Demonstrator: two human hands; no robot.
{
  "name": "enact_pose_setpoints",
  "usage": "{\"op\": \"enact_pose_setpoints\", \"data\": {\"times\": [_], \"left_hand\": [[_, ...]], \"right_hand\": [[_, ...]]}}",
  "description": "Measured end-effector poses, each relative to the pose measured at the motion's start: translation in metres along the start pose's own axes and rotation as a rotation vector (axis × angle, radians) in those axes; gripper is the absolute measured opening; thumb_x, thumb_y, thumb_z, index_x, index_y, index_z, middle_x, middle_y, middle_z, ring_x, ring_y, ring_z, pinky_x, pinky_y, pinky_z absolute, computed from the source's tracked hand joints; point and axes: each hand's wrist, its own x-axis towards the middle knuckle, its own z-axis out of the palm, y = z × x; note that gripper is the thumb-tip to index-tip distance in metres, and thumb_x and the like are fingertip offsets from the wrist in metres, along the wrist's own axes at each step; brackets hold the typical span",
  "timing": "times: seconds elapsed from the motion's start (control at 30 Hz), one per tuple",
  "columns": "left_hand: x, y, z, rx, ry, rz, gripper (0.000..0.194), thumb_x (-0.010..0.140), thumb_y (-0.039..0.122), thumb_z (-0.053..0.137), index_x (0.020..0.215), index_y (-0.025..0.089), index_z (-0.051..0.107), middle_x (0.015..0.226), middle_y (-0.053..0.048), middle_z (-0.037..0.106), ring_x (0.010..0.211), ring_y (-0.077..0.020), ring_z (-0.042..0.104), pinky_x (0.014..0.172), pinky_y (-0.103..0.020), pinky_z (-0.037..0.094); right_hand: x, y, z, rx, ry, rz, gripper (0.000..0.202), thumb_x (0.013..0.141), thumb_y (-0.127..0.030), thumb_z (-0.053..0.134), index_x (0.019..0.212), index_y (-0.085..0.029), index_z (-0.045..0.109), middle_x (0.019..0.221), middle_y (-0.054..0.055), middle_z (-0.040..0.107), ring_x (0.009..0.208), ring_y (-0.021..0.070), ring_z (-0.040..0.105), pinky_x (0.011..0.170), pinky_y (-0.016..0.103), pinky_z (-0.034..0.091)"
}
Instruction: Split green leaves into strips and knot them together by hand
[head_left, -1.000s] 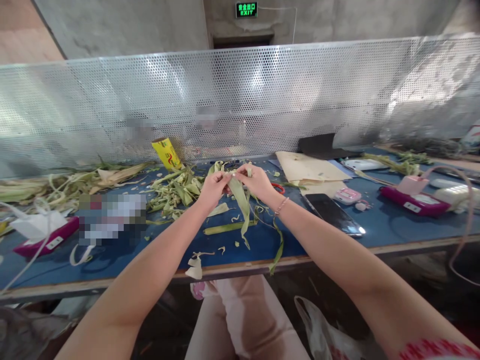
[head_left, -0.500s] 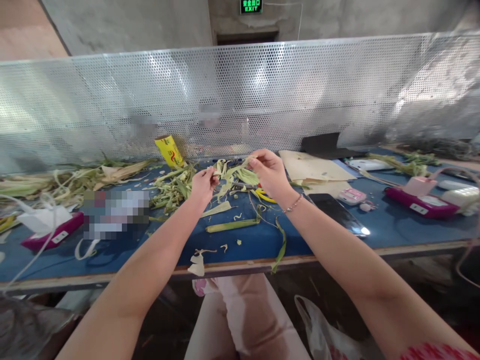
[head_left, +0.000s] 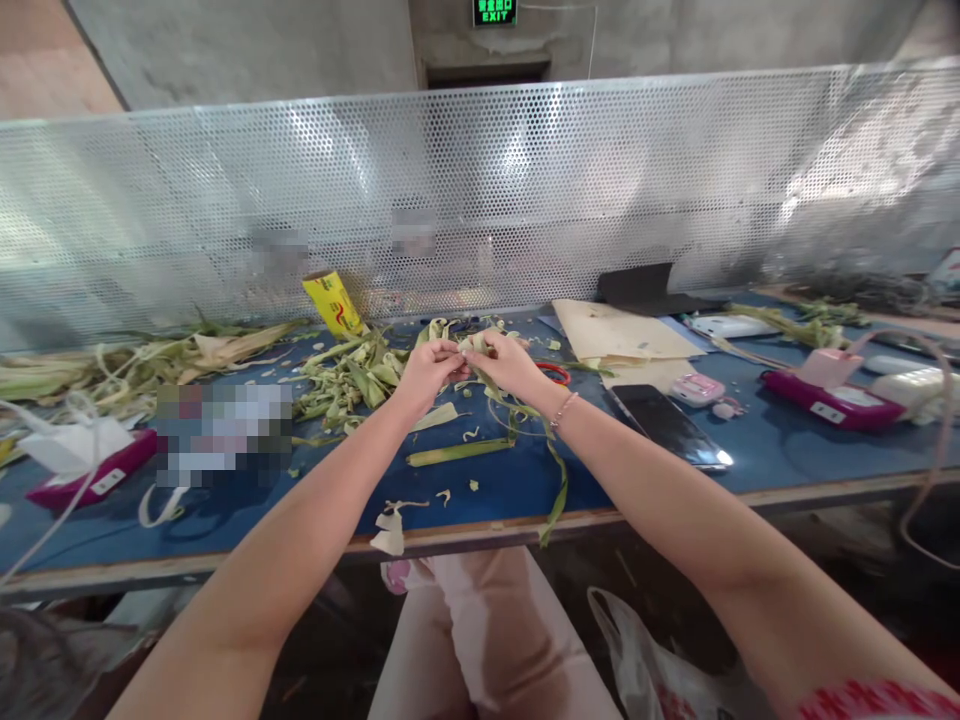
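Observation:
My left hand [head_left: 433,374] and my right hand [head_left: 501,362] meet over the middle of the blue table, fingertips almost together. Both are closed in a pinch on a pale green corn husk strip [head_left: 441,330], whose curled ends poke out above the fingers. Part of the strip is hidden behind the hands. Left of my left hand lies a heap of green husk scraps [head_left: 360,375]. A straight green husk piece [head_left: 459,453] and a pale husk scrap [head_left: 439,416] lie below the hands. Under my right wrist a long curled leaf [head_left: 556,490] hangs over the table edge.
A yellow tube [head_left: 334,304] stands against the perforated metal screen [head_left: 465,180]. To the right are a black phone [head_left: 667,427], brown paper sheets [head_left: 622,333] and a magenta power strip [head_left: 832,400]. Another magenta strip [head_left: 112,477] and dry husks [head_left: 187,355] lie left.
My hands were apart with the husk strip stretched between them. Now they have come together, my right hand moving left and down, and the strip is bunched at the fingertips.

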Motion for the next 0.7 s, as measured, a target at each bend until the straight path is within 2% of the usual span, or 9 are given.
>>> {"op": "enact_pose_setpoints", "data": {"times": [0.1, 0.33, 0.53, 0.6, 0.7], "left_hand": [[-0.001, -0.001, 0.000, 0.014, -0.007, -0.004, 0.016, 0.060, 0.018, 0.069, 0.064, 0.013, 0.055, 0.051, 0.002, 0.058, 0.047, -0.0078, 0.055, 0.053, -0.022, 0.047], [-0.002, -0.001, 0.001, 0.004, -0.030, 0.027, 0.009, 0.061, 0.019, 0.066, 0.061, 0.013, 0.059, 0.052, 0.001, 0.058, 0.045, -0.0074, 0.052, 0.050, -0.021, 0.045], [-0.005, 0.002, 0.007, -0.183, 0.012, -0.020, 0.006, 0.062, 0.012, 0.060, 0.058, 0.013, 0.057, 0.050, 0.001, 0.055, 0.046, -0.0064, 0.051, 0.050, -0.019, 0.043], [-0.004, 0.004, 0.007, -0.250, 0.051, -0.052, 0.008, 0.064, 0.010, 0.058, 0.057, 0.013, 0.055, 0.050, 0.001, 0.055, 0.045, -0.0057, 0.050, 0.048, -0.018, 0.042], [0.001, 0.007, 0.001, -0.323, 0.196, -0.099, 0.014, 0.070, 0.008, 0.053, 0.057, 0.012, 0.054, 0.049, 0.000, 0.054, 0.045, -0.0053, 0.050, 0.048, -0.017, 0.042]], "right_hand": [[-0.001, -0.005, -0.004, 0.011, 0.025, -0.033, 0.014, 0.074, -0.029, 0.051, 0.066, -0.017, 0.052, 0.063, -0.002, 0.051, 0.057, 0.0096, 0.042, 0.057, 0.024, 0.034], [-0.002, -0.010, -0.007, 0.035, 0.069, 0.009, 0.012, 0.071, -0.027, 0.053, 0.069, -0.016, 0.057, 0.060, -0.002, 0.051, 0.055, 0.0090, 0.042, 0.056, 0.023, 0.033], [-0.003, -0.008, 0.002, 0.176, 0.150, 0.026, 0.014, 0.072, -0.030, 0.051, 0.073, -0.017, 0.056, 0.061, -0.003, 0.051, 0.056, 0.0090, 0.043, 0.055, 0.023, 0.034], [-0.004, -0.010, 0.001, 0.198, 0.173, 0.009, 0.013, 0.072, -0.029, 0.052, 0.073, -0.017, 0.056, 0.062, -0.003, 0.052, 0.057, 0.0090, 0.044, 0.057, 0.023, 0.036], [-0.004, -0.014, -0.004, 0.274, 0.184, -0.081, 0.012, 0.073, -0.029, 0.053, 0.073, -0.017, 0.056, 0.070, -0.001, 0.056, 0.064, 0.0093, 0.048, 0.064, 0.024, 0.039]]}}
